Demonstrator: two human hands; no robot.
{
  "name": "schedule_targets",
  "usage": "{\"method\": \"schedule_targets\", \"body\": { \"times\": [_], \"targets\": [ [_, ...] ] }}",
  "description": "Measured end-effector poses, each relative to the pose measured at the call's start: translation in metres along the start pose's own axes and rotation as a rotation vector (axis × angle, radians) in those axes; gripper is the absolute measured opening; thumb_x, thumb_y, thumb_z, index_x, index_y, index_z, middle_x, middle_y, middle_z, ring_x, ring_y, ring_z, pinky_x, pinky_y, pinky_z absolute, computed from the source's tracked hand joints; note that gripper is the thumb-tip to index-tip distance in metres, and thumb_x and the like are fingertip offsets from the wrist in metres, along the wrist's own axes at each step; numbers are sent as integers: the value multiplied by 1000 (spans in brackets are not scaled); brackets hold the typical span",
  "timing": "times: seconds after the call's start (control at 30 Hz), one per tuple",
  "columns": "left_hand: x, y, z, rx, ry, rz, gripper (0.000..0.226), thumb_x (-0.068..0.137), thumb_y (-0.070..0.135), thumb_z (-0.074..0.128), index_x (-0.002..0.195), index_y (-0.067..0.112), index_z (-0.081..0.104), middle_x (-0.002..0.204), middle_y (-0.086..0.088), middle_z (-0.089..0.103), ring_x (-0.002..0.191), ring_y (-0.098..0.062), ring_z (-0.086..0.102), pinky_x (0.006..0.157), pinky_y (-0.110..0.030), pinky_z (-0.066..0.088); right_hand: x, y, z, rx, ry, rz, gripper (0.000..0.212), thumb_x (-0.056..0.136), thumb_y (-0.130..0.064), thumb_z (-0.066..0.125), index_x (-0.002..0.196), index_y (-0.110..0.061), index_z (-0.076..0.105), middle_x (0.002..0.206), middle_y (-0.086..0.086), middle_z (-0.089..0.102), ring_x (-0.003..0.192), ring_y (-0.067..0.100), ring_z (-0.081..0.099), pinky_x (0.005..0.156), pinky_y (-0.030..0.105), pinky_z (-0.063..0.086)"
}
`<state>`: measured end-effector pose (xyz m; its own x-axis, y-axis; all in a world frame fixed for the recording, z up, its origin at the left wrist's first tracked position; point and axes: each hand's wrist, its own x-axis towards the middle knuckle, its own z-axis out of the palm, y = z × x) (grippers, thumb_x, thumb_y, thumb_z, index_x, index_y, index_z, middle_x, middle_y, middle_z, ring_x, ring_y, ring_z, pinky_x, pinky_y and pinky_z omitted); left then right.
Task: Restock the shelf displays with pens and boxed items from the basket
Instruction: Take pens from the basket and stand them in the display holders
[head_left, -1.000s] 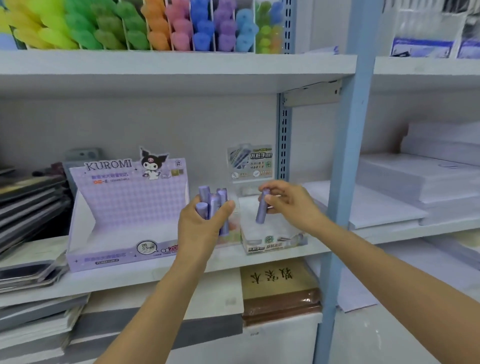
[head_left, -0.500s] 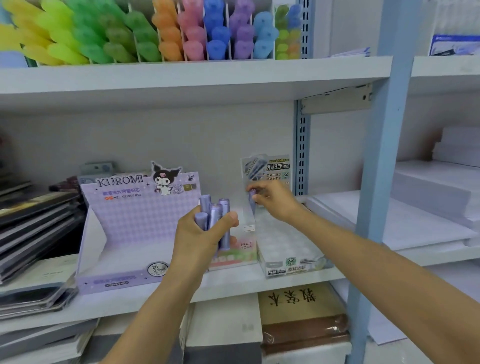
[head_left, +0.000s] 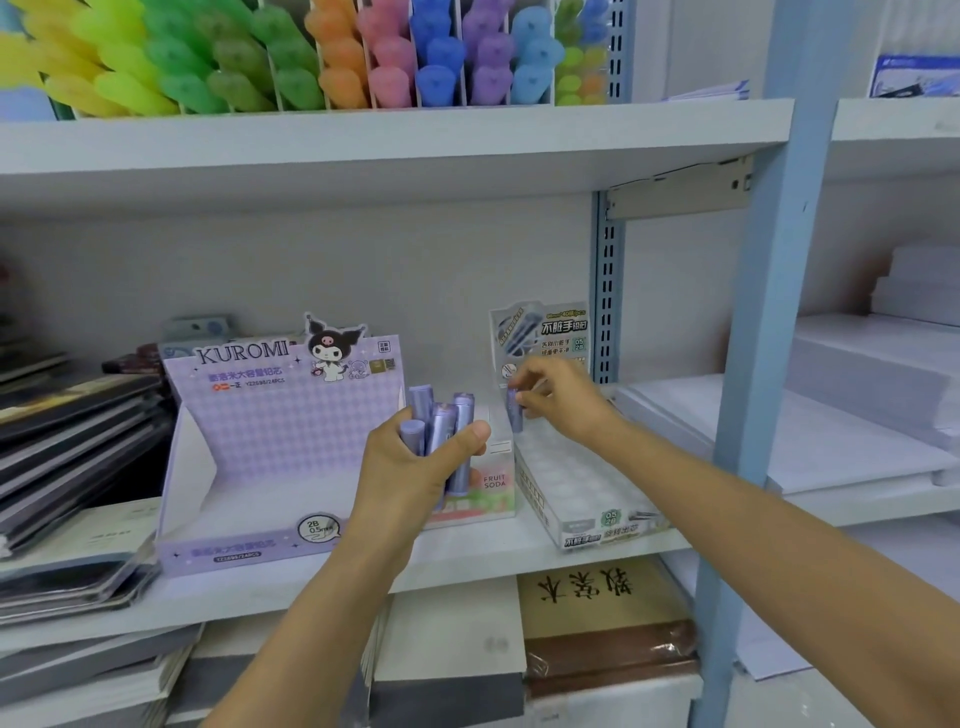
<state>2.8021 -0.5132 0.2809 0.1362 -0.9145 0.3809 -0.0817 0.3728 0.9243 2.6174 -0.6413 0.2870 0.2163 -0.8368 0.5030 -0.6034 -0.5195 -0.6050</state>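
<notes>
Since a second ago the right hand (head_left: 558, 402) has carried its purple tube (head_left: 514, 413) from the front of the clear display box (head_left: 587, 493) to the back row, just under the box's printed card (head_left: 540, 332), right of centre in the frame. Thumb and fingers pinch the tube upright at the back cells; whether it is seated I cannot tell. The left hand (head_left: 410, 467) stays at centre, fingers and thumb wrapped round a bunch of purple tubes (head_left: 441, 421), in front of a small Fruit Soda box (head_left: 493, 483). At left, a lilac Kuromi display box (head_left: 280, 431) stands on the same shelf (head_left: 467, 564). Coloured pens (head_left: 363, 57) line the top of the frame.
</notes>
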Motion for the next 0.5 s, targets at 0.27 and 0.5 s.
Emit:
{"method": "schedule_targets", "body": {
  "times": [0.27,0.5],
  "targets": [
    [-7,3,8,34,-15,26,32,77,21,79,93,-2,63,93,-32,61,72,-19,63,65,-33,58,-26,-26,-27,141,83,-54,19,94,-22,61,108,-12,69,89,-5,61,73,8,53,66,18,42],
    [-15,8,28,-49,-122,57,23,73,23,81,85,11,66,67,0,68,64,-14,69,54,-23,55,-66,-58,-40,547,-297,-30,18,90,-17,67,104,-6,68,83,1,68,72,11,58,62,22,46]
  ]
}}
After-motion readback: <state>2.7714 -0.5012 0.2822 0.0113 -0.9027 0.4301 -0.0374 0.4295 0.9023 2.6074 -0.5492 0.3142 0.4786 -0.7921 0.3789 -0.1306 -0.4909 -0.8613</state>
